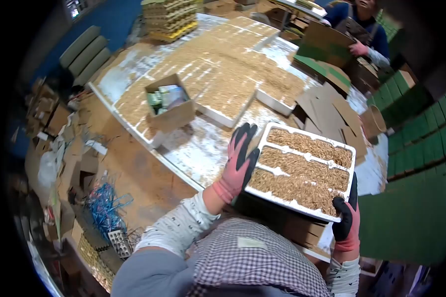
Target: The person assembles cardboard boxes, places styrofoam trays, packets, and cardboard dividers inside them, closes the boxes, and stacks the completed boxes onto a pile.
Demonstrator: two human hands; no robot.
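A white foam tray [307, 171] in front of me is filled with straw-coloured, grain-like pieces, split into three rows by white ridges. My right hand [348, 220], in a pink glove with black fingers, grips its near right corner, thumb over the rim. On the opposite side, my left hand [239, 161], gloved the same way, is open beside the tray's left edge. Its fingers are stretched out and apart; whether they press on the rim I cannot tell. Beneath the tray, brown cardboard [297, 228] shows, partly hidden by it.
Similar filled trays [223, 101] cover much of the white-dusted table [183, 153]. An open carton [176, 119] with packets stands on them. Flattened cardboard [327, 111] lies at right, near a co-worker [369, 37] handling a box. Blue strapping [106, 208] lies tangled at left; green boxes [426, 123] are stacked right.
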